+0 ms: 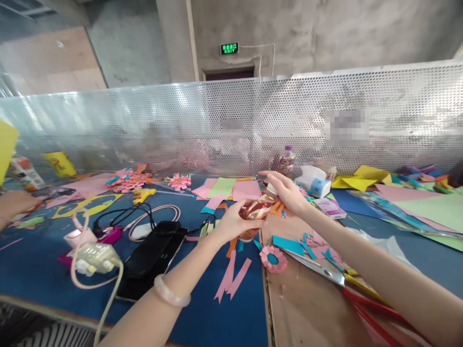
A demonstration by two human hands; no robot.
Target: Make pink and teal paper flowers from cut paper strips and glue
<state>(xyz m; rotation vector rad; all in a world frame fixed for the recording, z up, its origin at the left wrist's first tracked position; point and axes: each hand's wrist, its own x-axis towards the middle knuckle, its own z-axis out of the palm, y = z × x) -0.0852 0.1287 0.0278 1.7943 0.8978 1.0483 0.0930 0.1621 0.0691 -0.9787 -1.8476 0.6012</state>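
My left hand grips the body of a clear drink bottle with a red and orange label, held tilted over the table. My right hand is closed over the bottle's upper end, hiding its cap. A pale bangle sits on my left wrist. Below the bottle lie pink paper strips, teal scraps and a small pink paper flower with a teal centre. Red-handled scissors lie by my right forearm.
A perforated metal screen backs the blue table. A black phone, cables, a white adapter, paper flowers, coloured sheets, another bottle and a tissue box lie around. Another person's hand is at far left.
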